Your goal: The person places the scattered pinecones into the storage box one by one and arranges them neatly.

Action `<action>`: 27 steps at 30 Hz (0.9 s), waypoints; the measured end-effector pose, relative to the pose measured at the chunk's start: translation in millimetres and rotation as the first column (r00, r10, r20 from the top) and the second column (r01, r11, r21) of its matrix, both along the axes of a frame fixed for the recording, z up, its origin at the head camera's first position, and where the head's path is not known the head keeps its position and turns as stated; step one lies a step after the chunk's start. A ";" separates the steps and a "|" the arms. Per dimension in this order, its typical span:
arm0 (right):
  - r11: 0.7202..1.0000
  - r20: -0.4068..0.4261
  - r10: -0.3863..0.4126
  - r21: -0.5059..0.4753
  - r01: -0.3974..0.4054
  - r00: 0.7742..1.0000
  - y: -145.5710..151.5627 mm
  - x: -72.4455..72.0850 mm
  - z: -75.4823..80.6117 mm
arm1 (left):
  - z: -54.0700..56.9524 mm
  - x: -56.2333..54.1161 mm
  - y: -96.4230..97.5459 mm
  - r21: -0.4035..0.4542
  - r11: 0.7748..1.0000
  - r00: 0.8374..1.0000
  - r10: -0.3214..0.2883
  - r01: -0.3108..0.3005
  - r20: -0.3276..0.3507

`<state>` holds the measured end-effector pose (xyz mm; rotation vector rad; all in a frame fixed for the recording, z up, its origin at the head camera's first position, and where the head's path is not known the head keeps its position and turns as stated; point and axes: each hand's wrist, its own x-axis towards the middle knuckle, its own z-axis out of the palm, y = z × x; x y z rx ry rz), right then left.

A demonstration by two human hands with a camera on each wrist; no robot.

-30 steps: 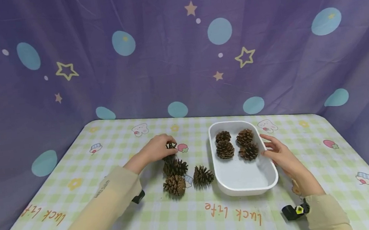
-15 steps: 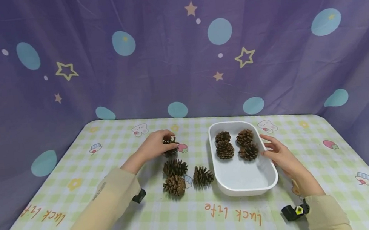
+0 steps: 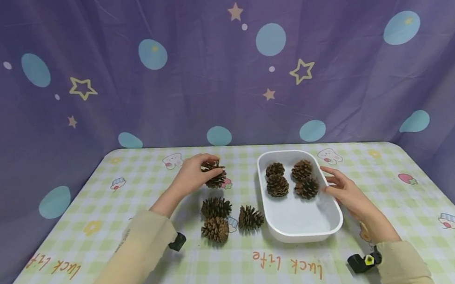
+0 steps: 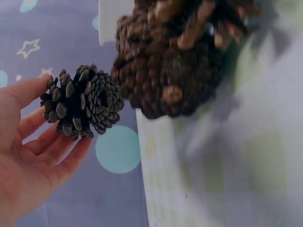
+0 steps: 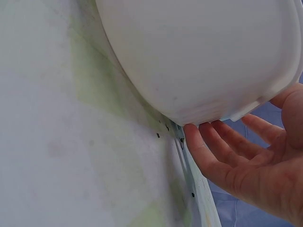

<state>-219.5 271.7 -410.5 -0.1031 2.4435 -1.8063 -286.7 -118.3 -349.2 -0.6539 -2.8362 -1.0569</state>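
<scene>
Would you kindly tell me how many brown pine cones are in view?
8: four brown, scaly pine cones inside the white, rounded rectangular tray, three on the green-and-white checked tablecloth left of it, and one held in the left hand; none appears hidden.

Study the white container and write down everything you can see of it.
The white container is a deep rectangular tub with rounded corners and a rim, smooth and plastic-looking. It stands upright, lidless, on the checked tablecloth. Four pine cones sit toward its far end; a loose cone lies by its left wall. The right hand holds its right side, thumb at the rim, fingers against the outer wall.
</scene>
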 end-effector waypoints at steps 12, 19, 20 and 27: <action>1.000 -0.005 0.010 -0.008 -0.010 1.000 0.5 1.0 0.0 | 3.8 10.9 21.4 0.088 0.996 0.999 0.000 0.003 -0.034; 1.000 -0.005 0.014 -0.009 -0.014 1.000 0.5 0.7 -0.4 | 3.8 19.3 36.3 0.108 0.993 0.996 -0.037 0.046 -0.075; 1.000 -0.004 0.016 -0.010 -0.016 1.000 0.5 0.7 -0.3 | 4.0 20.7 38.3 0.111 0.993 0.996 -0.040 0.048 -0.079; 1.000 0.005 0.021 -0.011 -0.021 1.000 0.7 1.2 1.0 | 6.6 33.0 53.9 0.142 0.986 0.993 -0.074 0.086 -0.092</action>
